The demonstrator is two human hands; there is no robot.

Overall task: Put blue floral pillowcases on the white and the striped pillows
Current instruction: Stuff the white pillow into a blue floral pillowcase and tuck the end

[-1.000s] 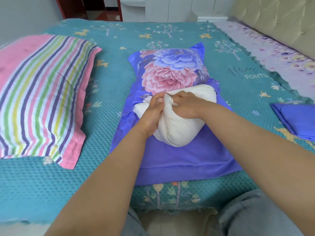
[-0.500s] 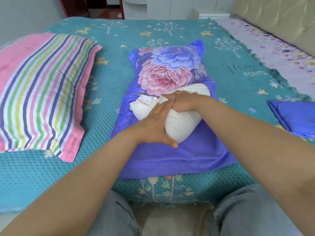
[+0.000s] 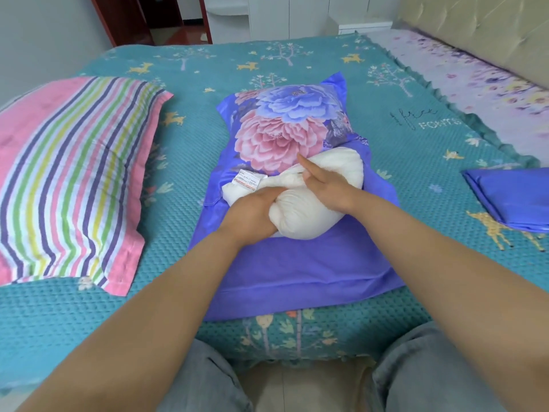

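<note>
With the left hand (image 3: 252,215) gripping and the right hand (image 3: 323,185) pressing the white pillow (image 3: 303,215), half inside the floral pillowcase (image 3: 282,135), the striped pillow (image 3: 71,173) and folded second pillowcase (image 3: 514,197) lay untouched.

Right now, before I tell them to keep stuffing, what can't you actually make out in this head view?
- Head view: the pillowcase opening, and how far the white pillow is in; the bunched pillow and both hands cover it.
- Left hand grip: the fingertips are buried in the pillow.
- Label: the print is too small to read.
- Folded blue cloth: cut by the right edge, pattern unseen.
- Striped pillow: its left end is cut off.
</note>
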